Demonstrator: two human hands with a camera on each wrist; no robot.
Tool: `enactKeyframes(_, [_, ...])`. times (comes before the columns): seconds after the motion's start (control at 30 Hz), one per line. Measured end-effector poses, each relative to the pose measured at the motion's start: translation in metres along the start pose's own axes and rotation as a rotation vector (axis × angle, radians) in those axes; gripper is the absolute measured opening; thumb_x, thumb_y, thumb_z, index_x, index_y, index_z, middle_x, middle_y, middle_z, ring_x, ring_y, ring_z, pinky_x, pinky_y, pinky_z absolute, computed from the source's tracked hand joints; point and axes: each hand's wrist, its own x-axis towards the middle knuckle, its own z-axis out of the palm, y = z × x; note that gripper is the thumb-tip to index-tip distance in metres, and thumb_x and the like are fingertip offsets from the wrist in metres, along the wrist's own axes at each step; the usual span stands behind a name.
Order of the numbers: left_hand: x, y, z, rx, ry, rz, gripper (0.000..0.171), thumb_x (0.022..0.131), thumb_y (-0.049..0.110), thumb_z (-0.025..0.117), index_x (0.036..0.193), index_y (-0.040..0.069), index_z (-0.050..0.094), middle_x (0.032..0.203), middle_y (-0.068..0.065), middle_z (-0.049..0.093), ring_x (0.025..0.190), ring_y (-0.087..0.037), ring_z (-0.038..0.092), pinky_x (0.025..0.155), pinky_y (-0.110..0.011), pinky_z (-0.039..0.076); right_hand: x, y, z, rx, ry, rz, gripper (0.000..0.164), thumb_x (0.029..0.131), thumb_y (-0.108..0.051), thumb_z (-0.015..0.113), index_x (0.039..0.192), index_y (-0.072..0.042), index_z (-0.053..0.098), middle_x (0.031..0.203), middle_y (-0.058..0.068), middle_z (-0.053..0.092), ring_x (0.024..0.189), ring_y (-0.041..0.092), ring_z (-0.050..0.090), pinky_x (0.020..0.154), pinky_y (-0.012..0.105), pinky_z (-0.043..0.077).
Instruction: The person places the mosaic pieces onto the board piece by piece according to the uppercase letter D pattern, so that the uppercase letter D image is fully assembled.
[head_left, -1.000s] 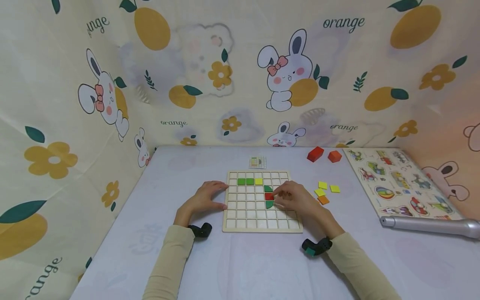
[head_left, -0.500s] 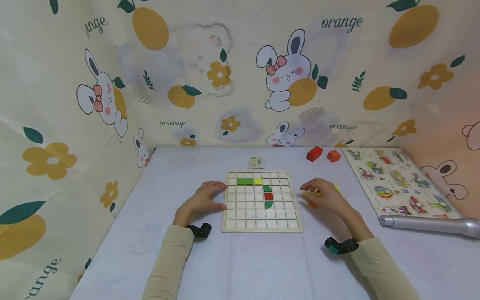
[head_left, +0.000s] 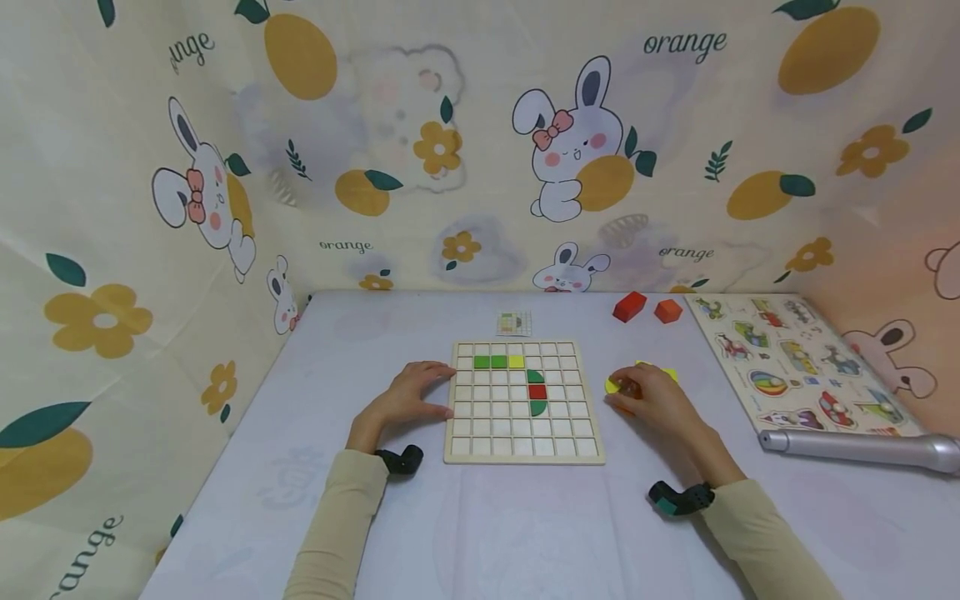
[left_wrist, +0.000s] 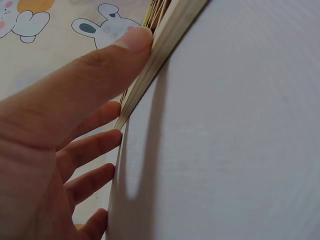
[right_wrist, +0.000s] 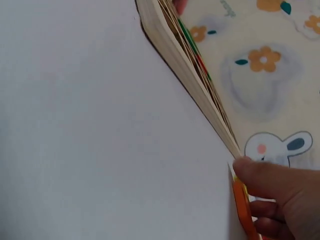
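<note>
A pale wooden grid board [head_left: 472, 429] lies mid-table, with green squares [head_left: 491, 362], a yellow square [head_left: 516, 362], a red square [head_left: 537, 392] and two green rounded pieces [head_left: 538, 407] in its cells. My left hand [head_left: 405, 396] touches the board's left edge with thumb and fingertips, fingers fairly straight. Right of the board, my right hand [head_left: 656, 400] pinches a small yellow piece [head_left: 611, 386] at its fingertips; the fingers partly cover its shape. In the right wrist view, an orange piece [right_wrist: 243, 207] lies just below the thumb.
More yellow squares [head_left: 672, 374] lie partly hidden behind the right hand. Behind the board is a small pattern card [head_left: 514, 323]. Red blocks [head_left: 629, 307] stand at the back. A picture puzzle board [head_left: 802, 367] and a silver tube [head_left: 858, 452] occupy the right side.
My right hand has left the red and green pieces on the board and moved right to the loose pieces. A yellow piece there has shifted left at its fingertips. The left hand stays put.
</note>
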Motion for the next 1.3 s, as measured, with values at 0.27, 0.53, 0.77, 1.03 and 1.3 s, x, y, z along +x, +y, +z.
enactKeyframes(0.27, [-0.002,0.002,-0.002,-0.009,-0.002,0.003,0.071,0.075,0.042,0.076,0.136,0.019,0.048,0.144,-0.008,0.038,0.136,-0.028,0.025,0.111,-0.050,0.021,0.004,-0.009,0.005,0.015,0.025,0.017,0.031,0.079,-0.016,0.072,0.108,-0.006,0.064,0.089,0.005,0.060,0.081,0.020,0.050,0.069,0.031,0.047])
enactKeyframes(0.53, [-0.001,0.000,-0.001,-0.002,0.001,0.016,0.071,0.075,0.043,0.075,0.136,0.020,0.048,0.145,-0.008,0.038,0.136,-0.030,0.025,0.110,-0.051,0.022,0.007,-0.038,0.013,0.172,-0.034,-0.142,0.029,0.078,-0.009,0.070,0.107,-0.011,0.068,0.098,0.000,0.060,0.087,0.018,0.052,0.073,0.031,0.050])
enactKeyframes(0.77, [-0.001,0.001,-0.001,-0.016,-0.005,0.002,0.071,0.074,0.044,0.076,0.136,0.021,0.048,0.145,-0.007,0.037,0.136,-0.029,0.025,0.110,-0.050,0.021,0.004,-0.069,0.034,0.219,-0.195,-0.338,0.026,0.081,-0.016,0.072,0.106,-0.020,0.068,0.102,-0.009,0.057,0.092,0.012,0.050,0.076,0.024,0.050])
enactKeyframes(1.03, [-0.002,0.002,-0.002,-0.020,-0.001,0.001,0.070,0.075,0.042,0.076,0.136,0.020,0.048,0.144,-0.007,0.038,0.136,-0.029,0.025,0.111,-0.050,0.021,0.003,-0.087,0.047,0.243,-0.246,-0.417,0.024,0.083,-0.014,0.068,0.106,-0.021,0.069,0.103,-0.011,0.057,0.095,0.010,0.048,0.078,0.023,0.049])
enactKeyframes(1.3, [-0.002,0.003,-0.003,-0.029,-0.005,-0.005,0.071,0.075,0.042,0.076,0.136,0.020,0.049,0.145,-0.007,0.038,0.136,-0.029,0.024,0.111,-0.051,0.020,0.002,-0.091,0.048,0.187,-0.237,-0.514,0.021,0.084,-0.011,0.067,0.102,-0.019,0.071,0.107,-0.010,0.059,0.098,0.008,0.047,0.078,0.022,0.047])
